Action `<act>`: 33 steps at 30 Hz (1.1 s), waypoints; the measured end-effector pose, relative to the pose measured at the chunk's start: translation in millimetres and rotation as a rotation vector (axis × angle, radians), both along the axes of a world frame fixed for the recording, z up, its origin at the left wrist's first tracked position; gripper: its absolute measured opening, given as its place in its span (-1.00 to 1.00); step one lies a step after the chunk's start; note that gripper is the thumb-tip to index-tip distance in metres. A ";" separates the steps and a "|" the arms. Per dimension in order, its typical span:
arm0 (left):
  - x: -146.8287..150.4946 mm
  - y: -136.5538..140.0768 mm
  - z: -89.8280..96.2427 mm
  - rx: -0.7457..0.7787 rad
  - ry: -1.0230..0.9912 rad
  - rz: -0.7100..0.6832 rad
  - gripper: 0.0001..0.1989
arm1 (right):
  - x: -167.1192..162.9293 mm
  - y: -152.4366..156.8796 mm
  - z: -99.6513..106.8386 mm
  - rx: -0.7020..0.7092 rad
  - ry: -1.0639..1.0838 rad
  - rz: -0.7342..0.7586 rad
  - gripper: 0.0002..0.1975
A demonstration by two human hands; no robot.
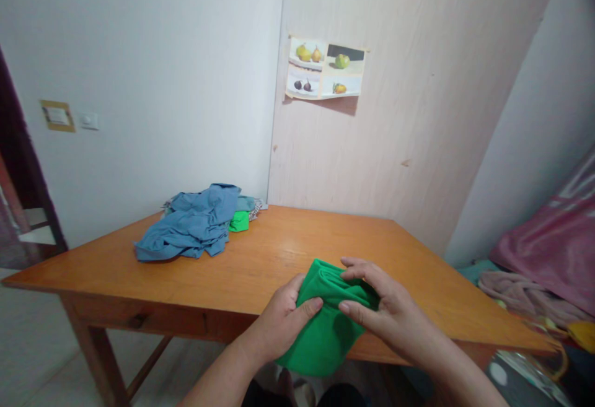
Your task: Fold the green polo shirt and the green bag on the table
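Observation:
A folded green cloth (320,345) is held up over the table's front edge, its layered folds showing at the top. My left hand (286,317) grips its left side, thumb pressed on the front and the other fingers hidden behind. On the right side, my right hand (388,301) has its thumb on the front face and its fingers curled over the top edge, pinching the cloth at that corner. What kind of garment it is cannot be made out.
A crumpled pile of blue clothing (193,224) lies at the left back of the wooden table (297,240), with a bright green piece (239,222) beside it. Pink fabric (548,240) and other cloths are heaped off the right side. A fruit picture sheet (325,69) hangs on the wall.

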State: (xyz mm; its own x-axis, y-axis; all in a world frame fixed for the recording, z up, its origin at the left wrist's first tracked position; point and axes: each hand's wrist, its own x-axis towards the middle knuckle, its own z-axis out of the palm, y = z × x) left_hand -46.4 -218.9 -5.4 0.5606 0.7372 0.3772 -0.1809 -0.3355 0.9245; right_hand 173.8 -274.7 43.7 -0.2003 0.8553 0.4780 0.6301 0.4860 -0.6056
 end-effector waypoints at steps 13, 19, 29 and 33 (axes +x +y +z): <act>1.1 -0.7 -5.3 0.114 0.158 0.051 -0.61 | -6.5 -1.2 2.6 -0.118 -0.053 0.006 -0.72; 2.5 -0.7 -8.2 0.141 0.184 0.062 -0.64 | -7.4 -1.1 6.9 -0.108 -0.117 0.062 -0.86; 3.0 -3.3 -0.2 0.135 0.108 -0.022 -0.48 | -14.2 -2.3 4.5 -0.089 -0.148 0.016 -0.90; 2.7 -4.3 0.7 0.131 0.132 -0.051 -0.52 | -15.5 -3.0 0.3 -0.097 -0.198 -0.074 -0.87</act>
